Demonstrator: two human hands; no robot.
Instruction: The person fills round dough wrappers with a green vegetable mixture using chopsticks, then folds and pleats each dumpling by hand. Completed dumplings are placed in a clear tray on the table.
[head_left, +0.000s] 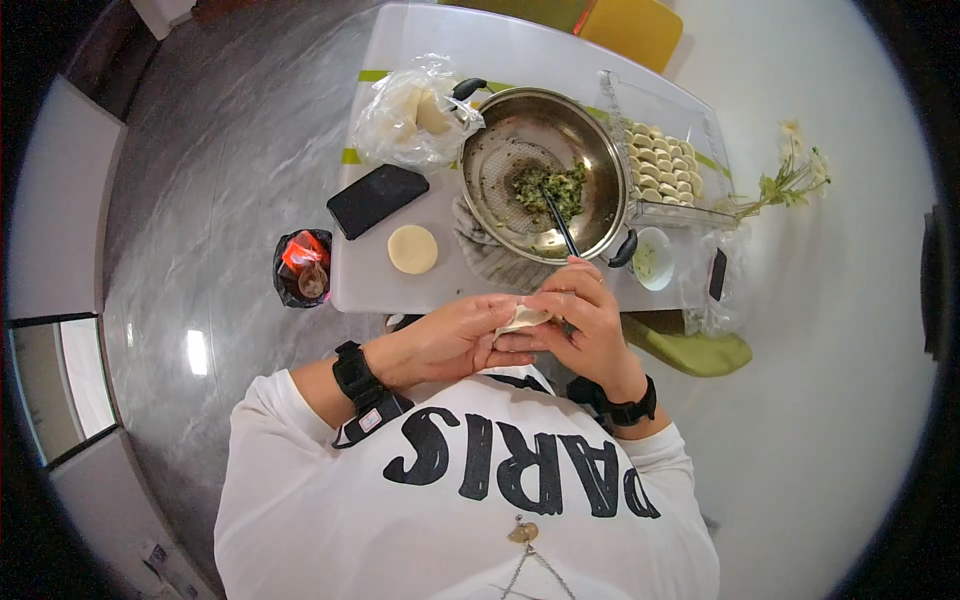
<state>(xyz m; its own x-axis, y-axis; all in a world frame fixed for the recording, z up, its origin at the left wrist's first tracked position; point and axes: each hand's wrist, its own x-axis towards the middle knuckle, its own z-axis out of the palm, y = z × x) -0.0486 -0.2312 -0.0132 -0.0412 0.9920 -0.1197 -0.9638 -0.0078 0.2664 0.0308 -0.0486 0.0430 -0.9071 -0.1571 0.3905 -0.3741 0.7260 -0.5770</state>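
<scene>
Close in front of my chest, a pale dumpling (523, 318) is pinched between both hands. My left hand (457, 334) cradles it from the left, thumb on the upper edge. The fingers of my right hand (581, 311) press on its right end, partly hiding it. Beyond the hands stands a wide steel pan (487, 142) with green chopped filling (566, 191) inside. Dark chopsticks (561, 225) lean in the filling, their lower ends reaching behind my right fingers. A small stack of round dough wrappers (412, 250) lies on the table left of the pan.
A clear plastic box (667, 214) at the right holds rows of dumplings (664, 165). Beside it are a white bowl (653, 259) and flowers (787, 180). Left are a bag of dough (420, 112), a black phone-like slab (377, 201) and a trash bag (304, 270). A cloth (491, 251) lies under the pan.
</scene>
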